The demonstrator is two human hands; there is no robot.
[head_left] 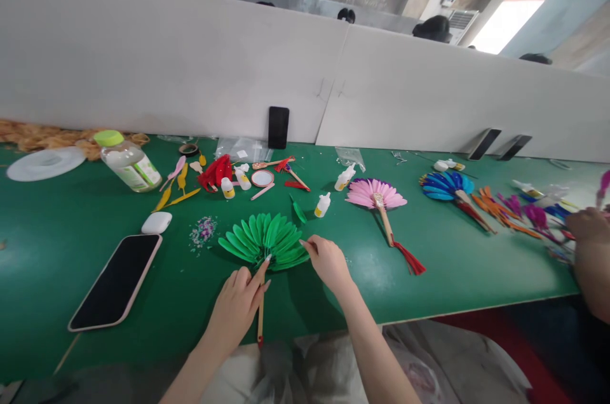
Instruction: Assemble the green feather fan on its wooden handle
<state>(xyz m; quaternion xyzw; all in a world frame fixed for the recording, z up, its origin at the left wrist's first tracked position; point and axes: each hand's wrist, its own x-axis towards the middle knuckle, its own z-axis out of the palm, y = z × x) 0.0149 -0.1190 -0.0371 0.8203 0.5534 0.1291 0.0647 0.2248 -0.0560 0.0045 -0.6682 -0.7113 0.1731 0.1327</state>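
A green feather fan [267, 235] lies spread on the table, its wooden handle [260, 318] pointing toward me. My left hand [238, 302] holds it down where the feathers meet the handle, index finger pressed on that spot and thumb beside the handle. At the fan's right edge, my right hand [326, 261] pinches the tip of an outer green feather between thumb and fingers. A loose green feather [298, 209] lies just beyond the fan. Two small glue bottles [323, 205] stand right of it. Purple and white flakes [203, 232] are scattered at the fan's left.
Left are a phone [117, 280], an earbud case [157, 222] and a drink bottle [128, 161]. Red feathers [216, 174] lie behind. A pink fan [376, 194] and blue fan [447, 185] lie right. Another person's hand [588, 226] is far right. A white partition [190, 61] bounds the table.
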